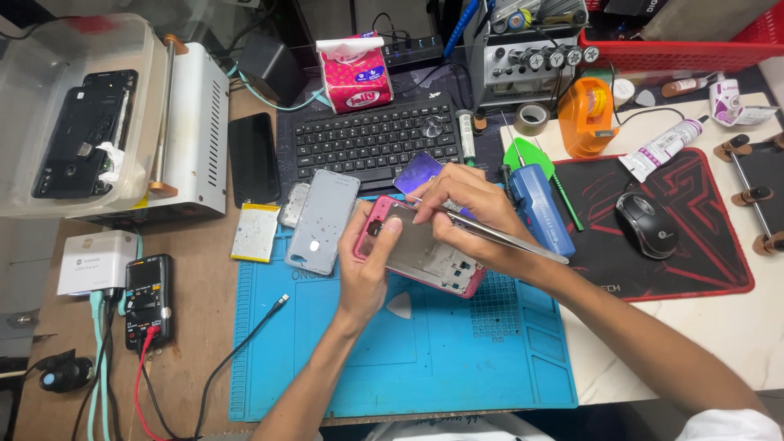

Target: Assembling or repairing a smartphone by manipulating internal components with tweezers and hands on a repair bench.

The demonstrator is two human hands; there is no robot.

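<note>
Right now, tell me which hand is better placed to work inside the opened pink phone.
Right. The right hand holds metal tweezers with their tip over the pink phone frame. The left hand grips the frame's left edge, steadying it above the blue mat.

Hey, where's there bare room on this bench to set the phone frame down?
The front half of the blue repair mat lies bare between the black cable and its right edge. The marble top beside it is bare too. Around the keyboard and grey back cover it is crowded.
</note>
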